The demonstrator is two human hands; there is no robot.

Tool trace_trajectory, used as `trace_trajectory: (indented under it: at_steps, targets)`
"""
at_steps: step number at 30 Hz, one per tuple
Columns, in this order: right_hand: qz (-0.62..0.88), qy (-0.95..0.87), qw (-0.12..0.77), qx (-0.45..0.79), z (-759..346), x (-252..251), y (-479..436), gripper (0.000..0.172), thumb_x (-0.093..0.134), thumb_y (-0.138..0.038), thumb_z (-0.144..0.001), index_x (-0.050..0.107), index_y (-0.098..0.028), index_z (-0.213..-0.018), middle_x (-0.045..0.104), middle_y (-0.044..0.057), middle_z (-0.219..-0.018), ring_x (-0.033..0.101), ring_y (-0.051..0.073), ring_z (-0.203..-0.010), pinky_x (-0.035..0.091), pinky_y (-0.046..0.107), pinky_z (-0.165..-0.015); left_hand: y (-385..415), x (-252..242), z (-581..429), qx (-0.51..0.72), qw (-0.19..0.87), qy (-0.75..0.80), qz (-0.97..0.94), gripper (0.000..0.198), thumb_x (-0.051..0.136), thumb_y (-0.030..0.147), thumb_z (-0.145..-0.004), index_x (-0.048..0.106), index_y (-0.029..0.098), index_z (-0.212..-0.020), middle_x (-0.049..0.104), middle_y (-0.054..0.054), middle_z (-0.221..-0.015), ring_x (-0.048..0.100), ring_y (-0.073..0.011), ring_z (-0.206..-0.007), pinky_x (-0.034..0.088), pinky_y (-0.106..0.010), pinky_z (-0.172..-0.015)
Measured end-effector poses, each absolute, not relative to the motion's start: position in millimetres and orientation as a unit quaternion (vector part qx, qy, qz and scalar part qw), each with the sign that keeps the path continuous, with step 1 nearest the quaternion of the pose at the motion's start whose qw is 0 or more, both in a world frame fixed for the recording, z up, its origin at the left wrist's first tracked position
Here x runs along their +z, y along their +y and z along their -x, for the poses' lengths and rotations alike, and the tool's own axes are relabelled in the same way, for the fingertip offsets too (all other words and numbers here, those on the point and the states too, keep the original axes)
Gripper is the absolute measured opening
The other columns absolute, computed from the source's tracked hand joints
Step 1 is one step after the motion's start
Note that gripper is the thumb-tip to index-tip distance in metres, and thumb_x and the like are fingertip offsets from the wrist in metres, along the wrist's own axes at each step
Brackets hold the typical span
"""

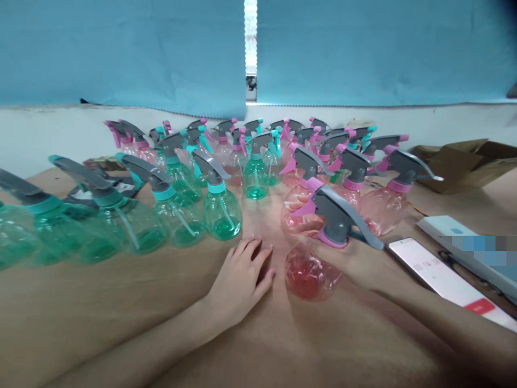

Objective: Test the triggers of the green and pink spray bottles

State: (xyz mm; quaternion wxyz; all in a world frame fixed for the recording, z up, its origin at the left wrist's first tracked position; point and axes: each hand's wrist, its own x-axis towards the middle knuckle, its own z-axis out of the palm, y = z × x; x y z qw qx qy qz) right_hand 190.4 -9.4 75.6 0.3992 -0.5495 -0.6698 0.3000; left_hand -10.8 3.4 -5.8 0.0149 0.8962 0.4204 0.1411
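Observation:
My left hand (241, 277) lies palm down on the wooden table (169, 323), fingers spread, with nothing in it. To its right stands a pink spray bottle (309, 277) with a grey and pink trigger head and a little reddish content or tint at its base. My right hand (355, 264) reaches behind this bottle, which hides part of it. Its fingers show beyond the pink trigger, bent around a pink bottle among the front ones; the overlap hides the exact hold. Green spray bottles (222, 215) with turquoise collars stand beyond my left hand.
More pink spray bottles (383, 207) and green ones crowd the back. At the right lie a phone (436, 275) showing a timer, a white box (444, 229) and brown cardboard (464, 161). Blue curtains (121, 54) hang over the far wall.

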Motion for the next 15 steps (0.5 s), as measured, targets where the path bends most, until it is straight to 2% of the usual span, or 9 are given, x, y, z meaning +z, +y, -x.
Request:
trace_trajectory:
  at_steps: [5,10,15]
  targets:
    - [0.554,-0.678,0.391,0.285,-190.8,75.2,-10.1,0.012,0.054,-0.023,-0.070,0.058,-0.025,-0.081,0.064,0.000,-0.068,0.065,0.020,-0.063,0.055,0.037,-0.062,2.9,-5.0,11.0,0.138,0.018,0.424,-0.895,0.034,0.047,0.031,-0.095,0.054,0.015,-0.124,0.053,-0.014,-0.131,0.043,-0.0308,-0.124,0.040,-0.048,-0.098]
    - [0.546,-0.679,0.398,0.285,-191.1,74.7,-10.7,0.014,0.057,-0.030,-0.072,0.062,-0.025,-0.085,0.071,0.003,-0.084,0.069,0.024,-0.080,0.056,0.040,-0.074,3.0,-5.3,11.3,0.147,0.015,0.422,-0.894,0.034,0.045,0.032,-0.095,0.054,0.016,-0.124,0.053,-0.013,-0.130,0.044,-0.0301,-0.124,0.040,-0.048,-0.098]
    - [0.563,-0.678,0.390,0.269,-189.2,79.3,-11.5,0.011,0.057,-0.031,-0.070,0.059,-0.025,-0.078,0.069,0.002,-0.077,0.069,0.022,-0.071,0.057,0.037,-0.069,3.2,-5.2,11.0,0.144,0.015,0.424,-0.894,0.034,0.046,0.032,-0.095,0.054,0.016,-0.124,0.053,-0.013,-0.130,0.043,-0.0299,-0.124,0.040,-0.048,-0.098]
